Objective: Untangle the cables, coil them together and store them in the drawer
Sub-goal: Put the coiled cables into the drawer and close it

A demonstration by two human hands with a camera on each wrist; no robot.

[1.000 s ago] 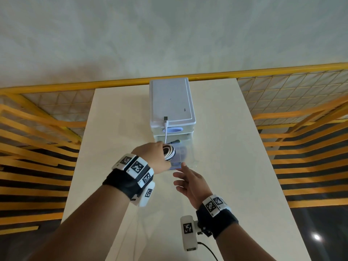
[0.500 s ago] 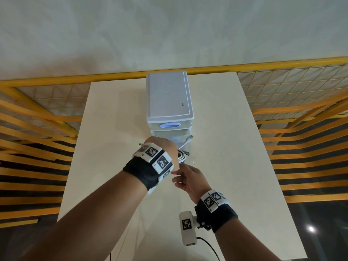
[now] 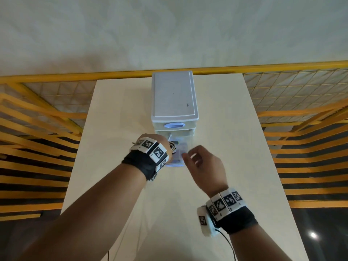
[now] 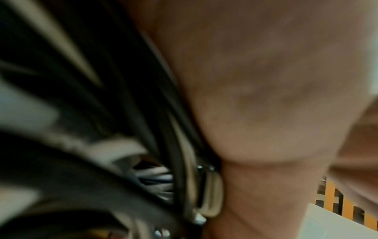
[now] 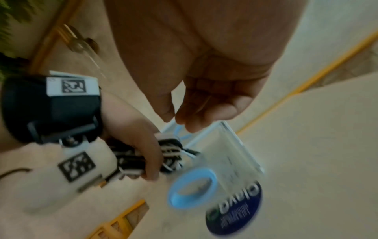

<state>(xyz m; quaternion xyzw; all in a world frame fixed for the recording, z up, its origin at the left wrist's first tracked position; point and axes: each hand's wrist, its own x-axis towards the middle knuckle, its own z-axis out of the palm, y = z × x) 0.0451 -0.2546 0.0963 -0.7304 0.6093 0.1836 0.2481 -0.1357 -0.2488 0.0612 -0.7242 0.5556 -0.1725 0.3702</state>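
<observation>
A coil of black and white cables (image 3: 173, 146) is gripped in my left hand (image 3: 165, 143), low over the pulled-out clear lower drawer (image 3: 183, 154) of a white drawer unit (image 3: 174, 98). In the right wrist view the left hand's fingers wrap the coil (image 5: 169, 155) at the drawer's (image 5: 235, 150) near left corner. My right hand (image 3: 195, 157) hovers just right of the drawer front, fingers (image 5: 196, 116) loosely bent and holding nothing. The left wrist view is a blurred close-up of the cables (image 4: 126, 145) against my palm.
The drawer unit stands mid-table on a pale table (image 3: 235, 147). Its upper drawer is shut, with a blue ring handle (image 3: 174, 125). The open drawer's front carries a blue ring handle (image 5: 192, 189) and a dark blue sticker (image 5: 235, 208). Yellow railings (image 3: 37, 132) flank both sides.
My left hand has lowered the coil towards the open drawer. My right hand has come off the drawer front and lifted to its right.
</observation>
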